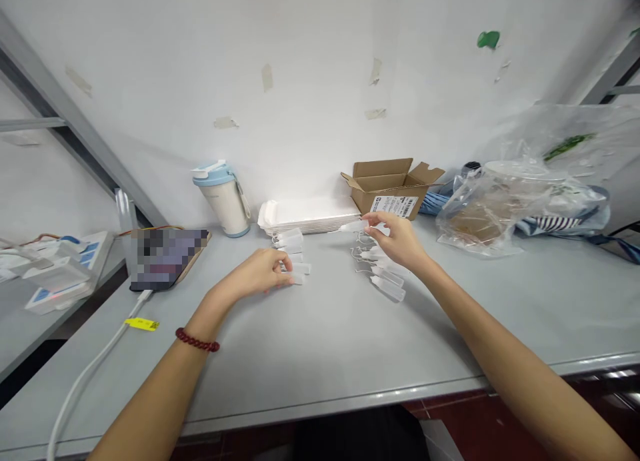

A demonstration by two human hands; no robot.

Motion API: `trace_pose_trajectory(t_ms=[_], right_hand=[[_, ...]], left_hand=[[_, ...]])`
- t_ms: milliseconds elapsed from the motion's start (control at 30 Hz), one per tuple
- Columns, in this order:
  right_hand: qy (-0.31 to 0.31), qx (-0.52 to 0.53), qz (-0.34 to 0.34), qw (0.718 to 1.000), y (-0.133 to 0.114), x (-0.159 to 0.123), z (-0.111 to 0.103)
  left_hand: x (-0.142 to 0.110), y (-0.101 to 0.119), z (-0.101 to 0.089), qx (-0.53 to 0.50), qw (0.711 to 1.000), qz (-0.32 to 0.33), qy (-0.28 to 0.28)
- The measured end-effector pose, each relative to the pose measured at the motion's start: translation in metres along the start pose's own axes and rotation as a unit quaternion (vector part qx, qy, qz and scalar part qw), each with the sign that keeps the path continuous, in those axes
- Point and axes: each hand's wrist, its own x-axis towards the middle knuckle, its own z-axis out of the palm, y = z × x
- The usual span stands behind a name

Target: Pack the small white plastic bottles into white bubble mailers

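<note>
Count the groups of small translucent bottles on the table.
2: left bottle group by the left hand, right bottle group by the right hand. Within each, fingers and overlaps may hide bottles.

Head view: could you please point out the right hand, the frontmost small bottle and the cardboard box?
Right hand [398, 240], head view: middle of the hand.
Frontmost small bottle [389, 289], head view: its body.
Cardboard box [393, 204], head view: labelled front wall.

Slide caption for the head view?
Left hand at one bottle, right hand holding another, cardboard box behind.
</note>
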Motion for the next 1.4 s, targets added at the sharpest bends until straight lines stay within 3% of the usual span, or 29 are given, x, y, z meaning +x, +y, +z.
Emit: trace_pose_trajectory(t_ms=[133, 233, 433, 533, 700, 1033, 1400], right_hand=[[0.000, 0.027, 0.003, 1.000, -0.002, -0.001, 0.002], [-0.017, 0.069, 0.018, 0.997, -0.005, -0.003, 0.005], [-0.099, 0.174, 0.068, 0.978, -0.020, -0.009, 0.008], [-0.130, 0.225, 0.104, 0.960, -0.027, -0.012, 0.009], [-0.164, 0.285, 0.133, 0.935, -0.032, -0.015, 0.011], [-0.140, 0.290, 0.163, 0.932, -0.036, -0.015, 0.011], [-0.127, 0.339, 0.171, 0.916, -0.035, -0.014, 0.013]], left_hand=[[0.003, 0.002, 0.007, 0.046, 0.995, 0.023, 0.087], [0.002, 0.003, 0.008, 0.045, 0.995, 0.028, 0.090], [0.005, 0.012, 0.021, -0.082, 0.986, 0.051, 0.135], [0.008, 0.015, 0.031, -0.137, 0.981, 0.064, 0.125], [0.008, 0.021, 0.034, -0.139, 0.977, 0.074, 0.141], [0.005, 0.028, 0.032, -0.232, 0.967, 0.048, 0.097], [0.007, 0.024, 0.032, -0.270, 0.956, 0.062, 0.100]])
